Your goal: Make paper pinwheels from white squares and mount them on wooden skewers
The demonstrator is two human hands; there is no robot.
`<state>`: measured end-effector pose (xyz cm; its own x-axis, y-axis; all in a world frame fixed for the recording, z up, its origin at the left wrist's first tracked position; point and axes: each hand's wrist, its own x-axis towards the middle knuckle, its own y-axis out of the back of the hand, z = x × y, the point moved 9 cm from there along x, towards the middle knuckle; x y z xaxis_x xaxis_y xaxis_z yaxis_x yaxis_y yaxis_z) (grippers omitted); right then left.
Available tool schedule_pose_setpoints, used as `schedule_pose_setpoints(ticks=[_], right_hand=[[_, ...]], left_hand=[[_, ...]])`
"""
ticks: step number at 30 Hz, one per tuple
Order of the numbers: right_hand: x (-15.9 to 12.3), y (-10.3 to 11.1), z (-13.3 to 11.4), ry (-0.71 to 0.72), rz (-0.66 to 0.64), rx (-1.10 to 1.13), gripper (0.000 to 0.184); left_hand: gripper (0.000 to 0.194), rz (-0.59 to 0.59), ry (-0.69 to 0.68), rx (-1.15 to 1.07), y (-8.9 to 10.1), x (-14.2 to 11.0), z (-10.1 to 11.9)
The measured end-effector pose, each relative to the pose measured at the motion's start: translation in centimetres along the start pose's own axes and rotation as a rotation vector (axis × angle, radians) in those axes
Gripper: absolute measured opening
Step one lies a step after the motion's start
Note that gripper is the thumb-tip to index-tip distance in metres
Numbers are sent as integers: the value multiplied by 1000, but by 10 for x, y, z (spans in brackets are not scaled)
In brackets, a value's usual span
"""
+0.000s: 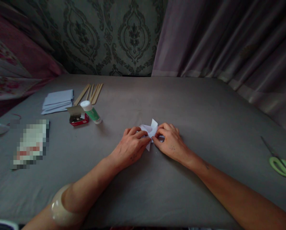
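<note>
Evidently the shaping of the folded paper (153, 126) is well under way. It lies on the tabletop (138, 195), low in the middle of the view, with one white point standing up on its far side and another poking out on its near side. Both hands are at work on it. The left hand (132, 145) has its fingers closed over the left part, its grip holding the paper near the centre; the right hand (170, 140) pinches the other side between thumb and fingers, so that grip is on the paper too. Whether the middle is fastened cannot fairly be judged, since the fingertips cover much of it.

As for what is done, I would count the cutting and at least part of the folding. What seems left is securing the points, as they stand out loosely around the hands. The wooden sticks (96, 94) lie well apart from the paper, beside the stack of white sheets (58, 98), and none is joined to it. The glue stick (93, 114) has its white cap on, just beside the open red box (80, 121). The green-handled scissors (278, 159) lie far off to the right, untouched by either hand.
</note>
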<state>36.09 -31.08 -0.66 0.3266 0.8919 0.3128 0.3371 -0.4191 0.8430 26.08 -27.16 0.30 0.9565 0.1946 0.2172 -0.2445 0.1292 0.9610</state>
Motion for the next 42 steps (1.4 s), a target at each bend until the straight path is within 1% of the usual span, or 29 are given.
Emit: schedule_pose_setpoints(ticks=[5, 10, 13, 19, 25, 28, 30, 32, 35, 37, 39, 42], right_hand=[[-3, 8, -7, 54, 54, -31, 3], [-7, 15, -17, 123, 79, -44, 18], [-8, 14, -21, 163, 62, -48, 21], [-9, 9, -26, 219, 18, -90, 21], [-12, 7, -35, 302, -20, -169, 21], [-12, 5, -41, 351, -53, -221, 20], [-10, 2, -43, 381, -78, -257, 20], [-7, 0, -45, 411, -104, -272, 20], [-2, -3, -46, 433, -135, -265, 22], [1, -4, -46, 439, -145, -267, 23], [4, -5, -46, 433, -158, -269, 24], [9, -7, -44, 401, -173, -238, 25]], left_hand=[[27, 6, 5, 11, 0, -1, 0], [26, 7, 11, 13, 2, 0, 1], [25, -1, 19, 9, 3, 0, 2], [26, -19, 25, -7, 3, 0, 3], [25, 13, 13, -23, 4, -1, 2], [23, 67, 9, -61, 8, -2, 1], [21, 134, 34, -100, 13, -2, -3], [19, 229, 111, -146, 22, -3, -13], [17, 382, 278, -218, 34, -8, -33], [17, 450, 353, -249, 39, -11, -43], [17, 482, 392, -261, 41, -12, -49], [17, 491, 421, -271, 41, -13, -54]])
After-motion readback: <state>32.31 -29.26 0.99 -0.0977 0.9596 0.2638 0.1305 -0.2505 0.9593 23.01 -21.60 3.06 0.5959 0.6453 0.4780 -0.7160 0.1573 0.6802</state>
